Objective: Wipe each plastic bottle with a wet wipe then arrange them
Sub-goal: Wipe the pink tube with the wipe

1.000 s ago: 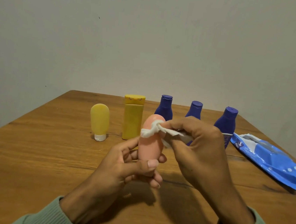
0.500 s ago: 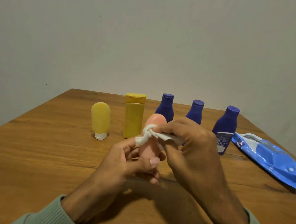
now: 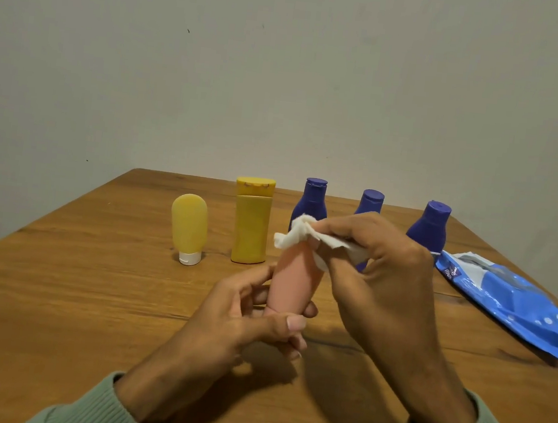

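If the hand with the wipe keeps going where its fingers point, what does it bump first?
The right hand points leftward, with the wipe already on top of the pink bottle, so that comes first. Past it, probably the tall yellow bottle, though depth is unclear.

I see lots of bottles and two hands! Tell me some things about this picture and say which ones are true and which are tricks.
1. The left hand holds the pink bottle. True.
2. The right hand is empty. False: it pinches a wet wipe against the bottle's top.
3. Three purple bottles stand on the table. True.
4. The blue wipes pack lies left of the yellow bottle. False: it lies far right, beside the purple bottles.
5. The yellow tube stands on its white cap. True.
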### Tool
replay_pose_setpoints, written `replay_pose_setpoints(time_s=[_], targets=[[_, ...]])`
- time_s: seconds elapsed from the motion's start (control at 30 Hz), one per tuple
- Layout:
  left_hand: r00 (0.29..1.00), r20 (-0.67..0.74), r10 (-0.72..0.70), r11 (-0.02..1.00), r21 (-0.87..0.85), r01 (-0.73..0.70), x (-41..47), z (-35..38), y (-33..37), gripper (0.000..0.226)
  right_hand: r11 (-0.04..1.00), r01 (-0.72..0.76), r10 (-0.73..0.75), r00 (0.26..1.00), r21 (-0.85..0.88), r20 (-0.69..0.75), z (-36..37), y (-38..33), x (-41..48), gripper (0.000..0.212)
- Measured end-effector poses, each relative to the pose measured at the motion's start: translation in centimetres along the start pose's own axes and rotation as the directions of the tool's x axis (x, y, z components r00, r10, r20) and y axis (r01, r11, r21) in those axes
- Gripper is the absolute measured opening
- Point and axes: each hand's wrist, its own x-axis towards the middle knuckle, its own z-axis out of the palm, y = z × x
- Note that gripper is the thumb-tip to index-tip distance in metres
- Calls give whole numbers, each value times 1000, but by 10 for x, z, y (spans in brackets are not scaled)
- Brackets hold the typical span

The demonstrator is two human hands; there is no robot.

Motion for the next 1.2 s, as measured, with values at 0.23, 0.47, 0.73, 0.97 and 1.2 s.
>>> replay_pose_setpoints(time_s=[0.23,0.47,0.73,0.97,1.2], targets=[[998,8,-58,979,-196,58,-1,3,7,42,945,-262,248,964,195,96,0,-9,0,23],[996,-57,-75,926,-375,48,4,-1,5,50,866,-444,354,870,231,343,1,-14,-1,14],[988,-77,-137,753,-656,54,5,3,12,27,846,-419,323,895,329,309,-9,-9,3,9],[971,-109,-213,572,-819,34,3,7,19,28,982,27,-71,969,186,235,13,-17,-15,19],[965,7,-262,527,-837,149,2,5,23,47,957,289,-279,939,-21,200,16,-13,-20,22]])
